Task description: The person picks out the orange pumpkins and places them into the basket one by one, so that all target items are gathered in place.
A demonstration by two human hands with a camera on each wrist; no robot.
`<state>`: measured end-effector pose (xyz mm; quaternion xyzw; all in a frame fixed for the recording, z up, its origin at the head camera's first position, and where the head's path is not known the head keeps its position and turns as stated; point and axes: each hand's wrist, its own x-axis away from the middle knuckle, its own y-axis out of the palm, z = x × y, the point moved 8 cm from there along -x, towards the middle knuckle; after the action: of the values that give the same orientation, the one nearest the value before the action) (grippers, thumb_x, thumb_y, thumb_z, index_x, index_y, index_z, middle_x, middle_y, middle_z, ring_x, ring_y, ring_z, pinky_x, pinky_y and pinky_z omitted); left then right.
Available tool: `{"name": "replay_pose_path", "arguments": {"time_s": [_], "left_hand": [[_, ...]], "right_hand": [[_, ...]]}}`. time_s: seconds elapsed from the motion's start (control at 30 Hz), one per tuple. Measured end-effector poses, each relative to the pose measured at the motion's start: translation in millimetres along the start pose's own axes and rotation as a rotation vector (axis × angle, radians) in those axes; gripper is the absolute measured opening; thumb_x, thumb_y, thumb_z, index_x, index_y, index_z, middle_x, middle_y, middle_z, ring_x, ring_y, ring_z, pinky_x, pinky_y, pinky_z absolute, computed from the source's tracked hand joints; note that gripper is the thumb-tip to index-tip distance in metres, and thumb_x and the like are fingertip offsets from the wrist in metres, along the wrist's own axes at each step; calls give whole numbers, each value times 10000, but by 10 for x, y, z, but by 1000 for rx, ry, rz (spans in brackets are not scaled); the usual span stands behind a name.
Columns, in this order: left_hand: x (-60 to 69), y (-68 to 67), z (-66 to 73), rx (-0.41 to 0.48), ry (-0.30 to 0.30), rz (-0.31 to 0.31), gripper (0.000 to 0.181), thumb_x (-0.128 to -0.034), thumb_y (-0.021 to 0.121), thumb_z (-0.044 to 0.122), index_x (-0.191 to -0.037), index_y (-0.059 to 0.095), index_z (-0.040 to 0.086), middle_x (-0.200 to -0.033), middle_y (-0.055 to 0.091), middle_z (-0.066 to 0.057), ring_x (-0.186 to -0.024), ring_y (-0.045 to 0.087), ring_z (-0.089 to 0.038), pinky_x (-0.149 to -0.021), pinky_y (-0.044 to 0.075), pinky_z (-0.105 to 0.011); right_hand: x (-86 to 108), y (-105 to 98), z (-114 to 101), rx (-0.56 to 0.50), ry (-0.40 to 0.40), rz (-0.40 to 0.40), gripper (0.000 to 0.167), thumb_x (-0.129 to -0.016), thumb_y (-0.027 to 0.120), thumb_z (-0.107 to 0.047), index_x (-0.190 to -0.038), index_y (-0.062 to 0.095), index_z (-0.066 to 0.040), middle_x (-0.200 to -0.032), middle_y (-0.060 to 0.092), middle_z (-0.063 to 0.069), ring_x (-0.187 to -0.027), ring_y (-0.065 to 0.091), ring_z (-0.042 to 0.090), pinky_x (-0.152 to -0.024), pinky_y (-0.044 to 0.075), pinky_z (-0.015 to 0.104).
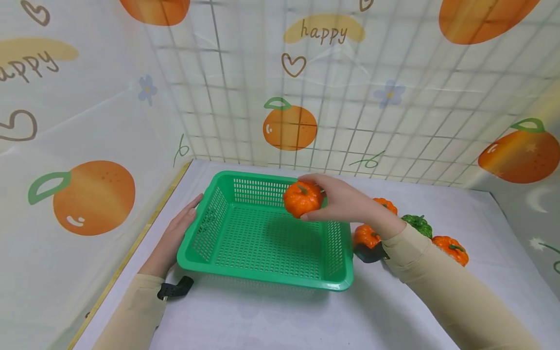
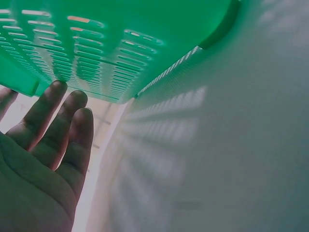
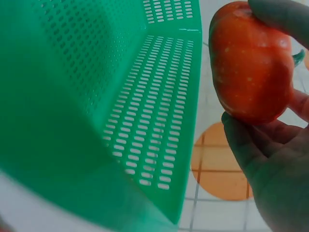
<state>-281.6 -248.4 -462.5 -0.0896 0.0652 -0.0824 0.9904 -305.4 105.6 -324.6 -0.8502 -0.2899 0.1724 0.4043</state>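
Note:
A small orange pumpkin (image 1: 302, 199) with a green stem is pinched between the thumb and fingers of my right hand (image 1: 339, 199). It is held above the right back part of a green plastic basket (image 1: 262, 279). In the right wrist view the pumpkin (image 3: 251, 63) appears beside the basket's slotted wall (image 3: 159, 106). My left hand (image 1: 175, 236) lies along the basket's left side, fingers fairly straight. The left wrist view has these fingers (image 2: 79, 128) at the slotted wall (image 2: 96, 53); whether all of them touch it, I cannot tell. No items show inside the basket.
Right of the basket, partly behind my right arm, lie more orange pumpkins (image 1: 366, 236), one (image 1: 450, 249) farther right, and a green pumpkin (image 1: 417, 224). A white table (image 1: 245, 321) carries everything. A wire grid behind a printed sheet (image 1: 245, 112) stands at the back.

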Motion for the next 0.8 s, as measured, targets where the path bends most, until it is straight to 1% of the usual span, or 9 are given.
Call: {"name": "replay_pose_path", "arguments": {"time_s": [0.13,0.2,0.3,0.43,0.5,0.57,0.7,0.8], "left_hand": [[-2,1,-3,2,-6,0,484,-1083,331,430,-1557,317,333,-1590,276,118,-1471,152,-121,-1152,130,-558],[0,2,-6,8,-10,1,487,-1082,333,434,-1558,316,333,-1592,273,116,-1472,149,-122,-1154,128,-558],[0,5,-9,18,-16,4,488,-1080,338,438,-1557,318,333,-1592,272,115,-1473,147,-121,-1157,121,-554],[1,5,-13,22,-21,5,488,-1078,341,444,-1555,318,342,-1593,267,122,-1473,144,-117,-1158,115,-554],[0,3,-17,19,-22,4,488,-1077,340,447,-1554,317,347,-1592,265,126,-1472,144,-116,-1157,116,-558],[-1,3,-20,19,-24,6,486,-1076,342,451,-1552,321,353,-1590,268,130,-1471,147,-114,-1156,118,-560],[-1,1,-18,18,-20,7,490,-1075,342,453,-1552,323,344,-1590,274,123,-1471,151,-117,-1156,122,-560],[1,1,-15,21,-16,4,492,-1077,339,448,-1556,319,334,-1592,273,116,-1472,150,-119,-1157,124,-557]], "right_hand": [[-118,88,-49,4,-10,-25,763,-780,840,-386,-1420,471,-193,-1216,567,-101,-1011,568,123,-856,527,376],[-173,130,-73,21,-9,-34,769,-776,839,-400,-1421,471,-202,-1202,572,-113,-1000,569,113,-850,522,359],[-247,189,-116,38,-7,-52,805,-773,835,-433,-1444,455,-202,-1208,569,-121,-996,565,103,-838,512,330],[-353,271,-185,26,-16,-90,884,-777,833,-453,-1500,405,-178,-1247,559,-121,-1016,561,88,-843,506,306],[-413,314,-221,15,-29,-106,893,-781,833,-448,-1507,397,-164,-1253,555,-117,-1025,560,87,-846,510,298],[-470,355,-249,11,-41,-119,883,-785,833,-435,-1503,402,-154,-1251,550,-113,-1033,555,90,-848,512,292],[-578,454,-306,0,-58,-146,806,-793,831,-399,-1461,445,-163,-1203,561,-106,-1011,556,98,-825,521,281],[-643,540,-344,6,-63,-176,796,-795,829,-382,-1457,443,-169,-1198,562,-107,-1006,554,85,-832,512,264]]}}
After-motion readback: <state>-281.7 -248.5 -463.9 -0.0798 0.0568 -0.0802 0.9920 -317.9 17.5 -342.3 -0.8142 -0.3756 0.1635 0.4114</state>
